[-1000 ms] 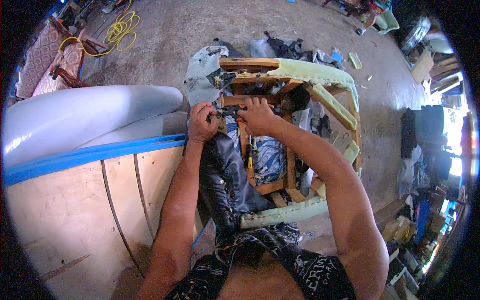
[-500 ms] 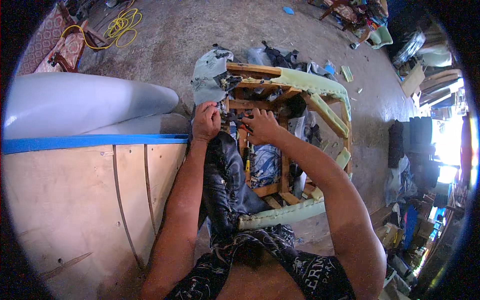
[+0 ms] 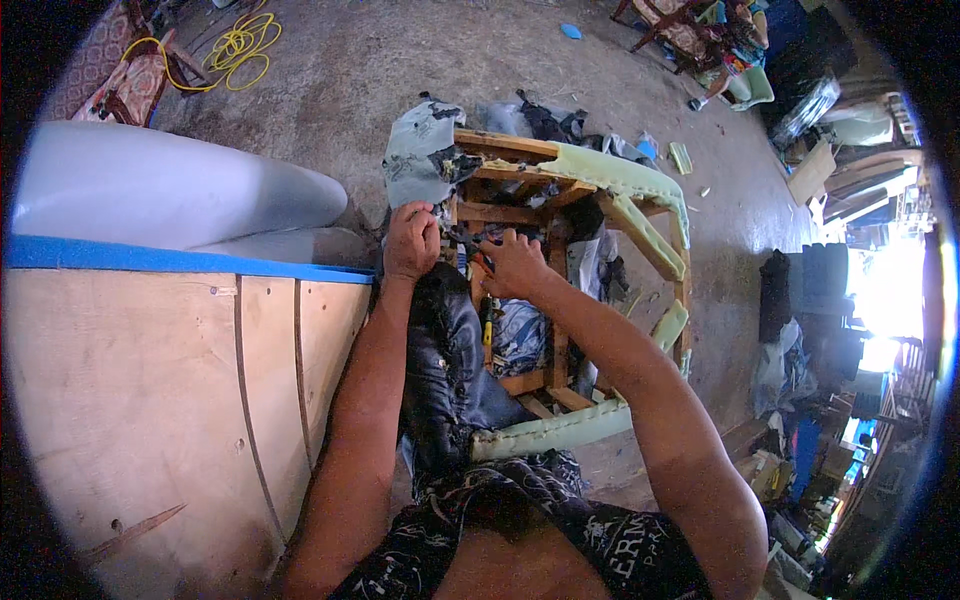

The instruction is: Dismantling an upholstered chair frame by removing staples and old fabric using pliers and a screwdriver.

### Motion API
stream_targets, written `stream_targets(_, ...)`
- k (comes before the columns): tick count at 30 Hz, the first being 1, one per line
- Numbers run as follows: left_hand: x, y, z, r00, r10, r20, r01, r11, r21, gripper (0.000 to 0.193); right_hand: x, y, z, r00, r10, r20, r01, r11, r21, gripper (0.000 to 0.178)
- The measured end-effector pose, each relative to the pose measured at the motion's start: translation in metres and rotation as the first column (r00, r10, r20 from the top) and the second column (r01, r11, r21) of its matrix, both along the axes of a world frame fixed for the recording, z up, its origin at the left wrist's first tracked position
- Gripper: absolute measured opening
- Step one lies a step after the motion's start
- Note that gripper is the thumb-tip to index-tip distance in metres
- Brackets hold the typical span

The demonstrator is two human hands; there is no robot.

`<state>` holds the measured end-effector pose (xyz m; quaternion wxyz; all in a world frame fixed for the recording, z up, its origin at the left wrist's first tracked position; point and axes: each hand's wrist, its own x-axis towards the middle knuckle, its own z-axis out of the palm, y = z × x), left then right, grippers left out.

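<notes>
We have both arms stretched away from us over the chair-like wooden frame, which stands in the middle of the scene; our left forearm runs nearly straight from the near left to the frame's left side, with the back of the left hand turned up and its fingers curled over at the far end; they are bent close together beside the frame's far left corner, but we cannot tell whether they pinch anything.

Our right arm bends out wide at the elbow on the near right, then slants in toward the far left; the right hand is palm down over the frame's inside, knuckles raised and fingers closed around a red-handled tool; the tool's dark head points left toward our other hand, the two hands being near each other yet apart.

Grey fabric covers the far left corner, just beyond our left hand; black upholstery lies bunched along the left side, nearer to us; a yellow-handled tool rests inside the frame, and pale foam runs along its near edge.
</notes>
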<state>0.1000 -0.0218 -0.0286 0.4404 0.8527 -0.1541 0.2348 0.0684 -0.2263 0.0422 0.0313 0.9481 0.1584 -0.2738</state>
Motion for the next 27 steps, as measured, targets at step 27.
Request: stream_targets(27, 0.003, 0.000, -0.011, 0.998, -0.024, 0.057, 0.025, 1.000, -0.016, 0.008, -0.016, 0.012, 0.005, 0.992, -0.074, 0.100, 0.066, 0.995, 0.077, 0.062)
